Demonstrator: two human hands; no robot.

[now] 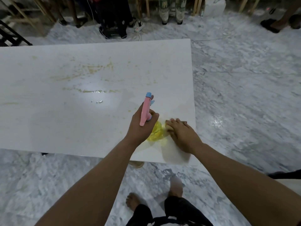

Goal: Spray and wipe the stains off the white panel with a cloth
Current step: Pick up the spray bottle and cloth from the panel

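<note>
Spraying and wiping the white panel

From my head view, my left hand (140, 126) has a tight grip on the spray bottle (147, 110), aimed at the stains (91, 69) on the white panel (48, 119). My right hand (180, 132) lies flat on the cloth (169, 126), pressing to wipe.

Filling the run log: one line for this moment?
left hand: holds sprayer | right hand: presses cloth | panel: stained

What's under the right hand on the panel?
A brownish cloth shows past the right hand's fingers, lying on the white panel. The hand hides most of it.
</note>
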